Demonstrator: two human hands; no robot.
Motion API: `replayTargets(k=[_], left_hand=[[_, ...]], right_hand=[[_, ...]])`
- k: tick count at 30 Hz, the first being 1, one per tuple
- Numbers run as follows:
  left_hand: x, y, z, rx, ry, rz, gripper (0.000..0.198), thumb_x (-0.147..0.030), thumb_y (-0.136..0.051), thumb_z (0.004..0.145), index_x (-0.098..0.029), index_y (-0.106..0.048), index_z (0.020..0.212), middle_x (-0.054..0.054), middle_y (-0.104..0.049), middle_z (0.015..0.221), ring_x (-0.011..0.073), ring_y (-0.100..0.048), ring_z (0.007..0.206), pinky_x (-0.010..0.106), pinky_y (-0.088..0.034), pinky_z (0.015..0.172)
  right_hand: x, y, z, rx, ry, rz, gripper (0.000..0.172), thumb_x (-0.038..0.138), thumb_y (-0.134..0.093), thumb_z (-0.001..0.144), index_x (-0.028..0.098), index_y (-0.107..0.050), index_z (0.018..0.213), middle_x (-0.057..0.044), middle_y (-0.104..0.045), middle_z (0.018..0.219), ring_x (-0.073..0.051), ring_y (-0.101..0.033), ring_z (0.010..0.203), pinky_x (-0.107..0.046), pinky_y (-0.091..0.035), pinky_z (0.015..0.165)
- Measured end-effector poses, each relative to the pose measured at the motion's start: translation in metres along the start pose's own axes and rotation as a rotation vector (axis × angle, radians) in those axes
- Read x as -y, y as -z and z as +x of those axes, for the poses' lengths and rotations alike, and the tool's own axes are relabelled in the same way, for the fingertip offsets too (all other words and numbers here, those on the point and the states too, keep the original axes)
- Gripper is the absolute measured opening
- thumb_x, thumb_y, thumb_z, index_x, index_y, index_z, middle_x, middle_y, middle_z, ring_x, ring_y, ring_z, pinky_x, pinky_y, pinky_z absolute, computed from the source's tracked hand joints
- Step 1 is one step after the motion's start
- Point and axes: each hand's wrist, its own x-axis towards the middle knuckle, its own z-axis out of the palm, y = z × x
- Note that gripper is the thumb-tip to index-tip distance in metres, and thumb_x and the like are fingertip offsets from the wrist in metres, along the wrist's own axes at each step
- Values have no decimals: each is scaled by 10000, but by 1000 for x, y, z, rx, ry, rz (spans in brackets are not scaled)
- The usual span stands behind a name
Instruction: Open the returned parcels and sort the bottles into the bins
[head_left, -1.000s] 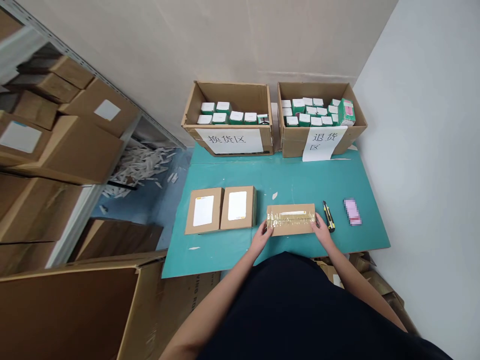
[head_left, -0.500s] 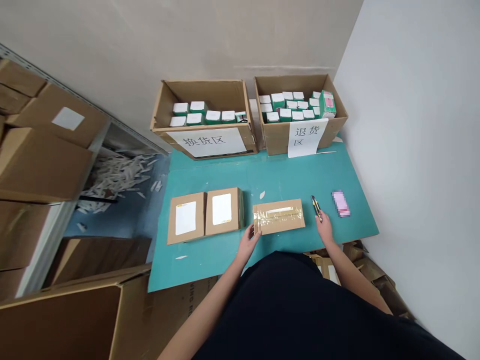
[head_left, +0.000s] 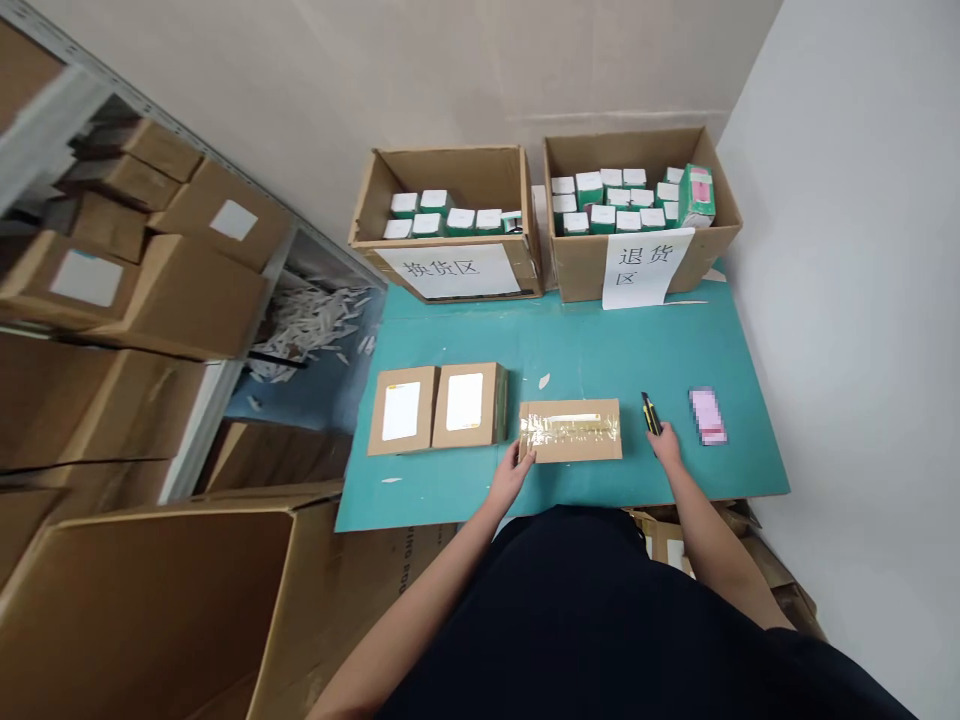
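On the teal mat (head_left: 577, 345), in the head view, the taped parcel (head_left: 570, 431) lies flat before you, between two labelled boxes (head_left: 465, 405) and the knife (head_left: 651, 414). Your left hand (head_left: 511, 476) touches the parcel's near left corner, its fingers (head_left: 523, 457) together and not clamped. Your right hand (head_left: 666, 446) sits just below the knife, fingertips (head_left: 658, 431) at its lower end (whether they grip it, you cannot tell). Expect light, stiff cardboard; the tape (head_left: 570, 431) looks slick, so take hold along the bare long edges.
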Motion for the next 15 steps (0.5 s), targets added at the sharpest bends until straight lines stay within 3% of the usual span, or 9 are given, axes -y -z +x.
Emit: replayTargets(k=[3, 7, 10, 13, 15], left_hand=[[-2, -1, -1, -2, 6, 1, 618, -559, -686, 815, -205, -586, 1311, 132, -632, 1391, 327, -572, 1319, 433, -432, 1121], [-2, -4, -1, -22, 2, 27, 592, -541, -670, 829, -194, -594, 1302, 119, -662, 1356, 318, -602, 1284, 441, -448, 1110], [0, -10, -1, -55, -30, 4, 599, -546, -656, 838, -181, -594, 1309, 117, -665, 1357, 304, -606, 1282, 436, -441, 1121], [2, -18, -2, -73, -68, -50, 589, -558, -630, 863, -194, -595, 1325, 100, -658, 1376, 287, -589, 1305, 419, -432, 1132], [4, -21, -2, -76, -81, -101, 598, -562, -617, 875, -196, -588, 1347, 99, -646, 1395, 284, -577, 1321, 412, -428, 1137]], right_hand=[[15, 10, -9, 71, 31, 65, 494, 431, -657, 738, 184, -566, 1156, -51, -706, 822, -239, -688, 632, -361, -564, 558], [49, 31, -40, 146, 217, 94, 631, 512, -608, 802, 187, -487, 1330, 2, -688, 806, -195, -655, 572, -294, -520, 474], [84, 42, -68, 272, 417, -106, 588, 521, -539, 895, 205, -505, 1390, -37, -725, 859, -222, -694, 650, -341, -571, 581], [118, 36, -88, 448, 754, -380, 495, 414, -461, 978, 271, -507, 1449, -93, -723, 1195, -274, -716, 1013, -416, -577, 859], [137, 24, -94, 571, 955, -567, 508, 336, -424, 1006, 305, -454, 1512, -92, -675, 1321, -273, -668, 1150, -421, -541, 951]])
